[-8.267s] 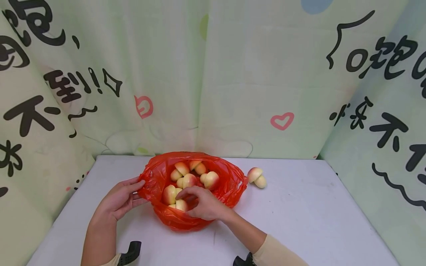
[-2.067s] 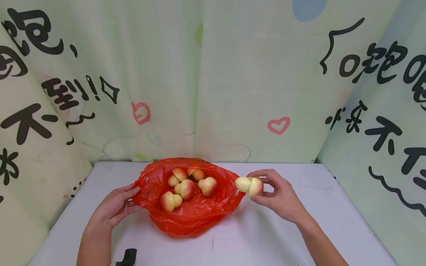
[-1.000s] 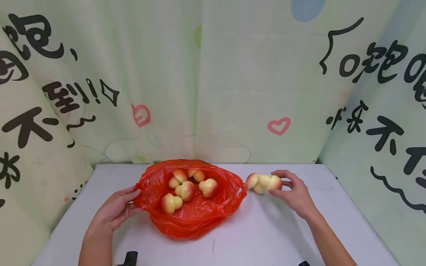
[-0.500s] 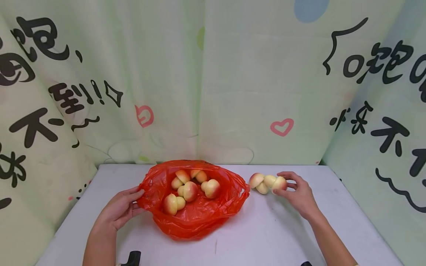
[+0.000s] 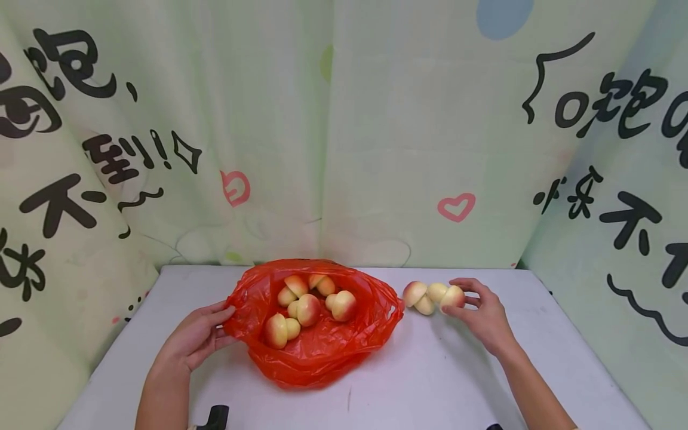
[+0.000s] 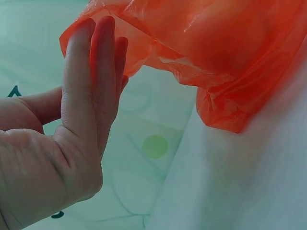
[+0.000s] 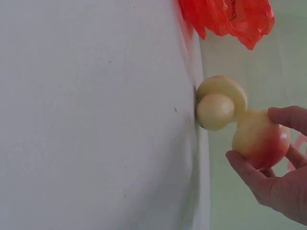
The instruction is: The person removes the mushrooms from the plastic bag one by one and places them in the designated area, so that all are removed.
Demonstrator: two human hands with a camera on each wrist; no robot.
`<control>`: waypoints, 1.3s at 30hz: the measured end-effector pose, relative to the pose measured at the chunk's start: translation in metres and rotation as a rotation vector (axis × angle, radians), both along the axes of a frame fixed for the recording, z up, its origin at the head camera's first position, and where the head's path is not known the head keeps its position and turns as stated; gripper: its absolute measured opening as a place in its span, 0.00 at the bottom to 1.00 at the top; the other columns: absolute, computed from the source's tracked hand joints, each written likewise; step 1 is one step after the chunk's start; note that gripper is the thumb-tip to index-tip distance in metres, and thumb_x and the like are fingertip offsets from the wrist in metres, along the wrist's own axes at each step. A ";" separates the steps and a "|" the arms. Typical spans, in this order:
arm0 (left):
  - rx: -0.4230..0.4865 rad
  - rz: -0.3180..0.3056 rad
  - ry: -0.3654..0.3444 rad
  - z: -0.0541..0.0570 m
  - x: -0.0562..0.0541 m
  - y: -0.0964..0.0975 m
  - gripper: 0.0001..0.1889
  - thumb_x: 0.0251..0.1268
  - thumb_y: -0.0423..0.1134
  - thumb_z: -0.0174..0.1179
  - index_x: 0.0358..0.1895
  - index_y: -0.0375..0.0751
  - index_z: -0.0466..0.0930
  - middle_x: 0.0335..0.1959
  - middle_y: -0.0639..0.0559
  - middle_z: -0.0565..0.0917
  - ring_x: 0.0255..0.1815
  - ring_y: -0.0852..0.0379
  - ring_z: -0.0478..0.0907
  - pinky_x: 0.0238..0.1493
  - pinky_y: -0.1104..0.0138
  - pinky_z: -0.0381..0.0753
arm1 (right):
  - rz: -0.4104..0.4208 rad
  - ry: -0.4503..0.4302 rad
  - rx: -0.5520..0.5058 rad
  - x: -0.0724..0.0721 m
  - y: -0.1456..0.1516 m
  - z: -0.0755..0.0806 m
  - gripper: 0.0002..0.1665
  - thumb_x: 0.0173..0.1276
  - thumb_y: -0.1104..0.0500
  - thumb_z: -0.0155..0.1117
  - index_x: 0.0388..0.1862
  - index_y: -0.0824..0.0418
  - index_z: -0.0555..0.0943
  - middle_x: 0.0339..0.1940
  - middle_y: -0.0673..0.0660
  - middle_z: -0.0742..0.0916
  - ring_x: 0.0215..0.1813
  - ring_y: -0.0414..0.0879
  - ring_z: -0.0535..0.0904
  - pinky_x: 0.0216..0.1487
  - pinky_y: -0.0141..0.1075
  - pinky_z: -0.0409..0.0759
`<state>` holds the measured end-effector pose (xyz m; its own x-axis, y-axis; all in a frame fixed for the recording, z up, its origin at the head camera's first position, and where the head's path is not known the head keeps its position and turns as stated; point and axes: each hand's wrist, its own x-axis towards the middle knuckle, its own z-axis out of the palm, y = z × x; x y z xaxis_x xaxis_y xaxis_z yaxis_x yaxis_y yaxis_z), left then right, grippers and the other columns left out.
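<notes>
An opened red plastic bag (image 5: 349, 352) lies on the table with several toy mushrooms (image 5: 307, 309) inside, pale-stemmed with reddish caps. At its left rim my left hand (image 5: 196, 337) pinches the plastic between thumb and fingers; in the left wrist view the fingers (image 6: 79, 72) reach up to the bag (image 6: 216, 48). To the right of the bag, my right hand (image 5: 484, 313) grips one mushroom (image 5: 451, 297) by its cap, stem pointing left. That stem overlaps another mushroom (image 5: 418, 297) on the table. From the right wrist view, thumb and fingers surround the held mushroom's cap (image 7: 261, 141).
The white table (image 5: 430, 382) runs back to a pale green curtain (image 5: 387, 119) with black writing and pink hearts. Curtain also hangs along both sides. Dark wrist straps (image 5: 215, 417) show at the bottom edge.
My right hand took a mushroom out of the bag, carried it right and lowered it beside the one on the table. My left hand stays at the bag's rim.
</notes>
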<state>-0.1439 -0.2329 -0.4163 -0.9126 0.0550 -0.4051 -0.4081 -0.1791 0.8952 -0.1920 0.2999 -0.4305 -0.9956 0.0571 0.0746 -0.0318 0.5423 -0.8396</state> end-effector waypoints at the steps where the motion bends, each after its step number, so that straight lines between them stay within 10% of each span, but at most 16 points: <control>1: 0.001 0.000 0.000 0.000 0.000 0.000 0.32 0.83 0.43 0.54 0.82 0.37 0.57 0.51 0.55 0.87 0.49 0.56 0.89 0.54 0.61 0.89 | -0.002 -0.002 0.004 0.000 0.000 0.000 0.35 0.66 0.55 0.78 0.69 0.57 0.76 0.66 0.59 0.78 0.60 0.52 0.82 0.45 0.27 0.84; 39: 0.020 0.016 0.007 -0.002 0.000 -0.002 0.32 0.82 0.43 0.55 0.82 0.37 0.58 0.54 0.53 0.86 0.50 0.54 0.89 0.55 0.59 0.88 | 0.038 -0.102 0.113 -0.013 0.002 -0.024 0.37 0.65 0.55 0.77 0.71 0.60 0.75 0.65 0.69 0.77 0.64 0.67 0.79 0.47 0.35 0.80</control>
<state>-0.1441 -0.2347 -0.4179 -0.9162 0.0484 -0.3977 -0.3989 -0.2032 0.8942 -0.2054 0.3014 -0.4542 -0.9996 0.0157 -0.0234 0.0280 0.6339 -0.7729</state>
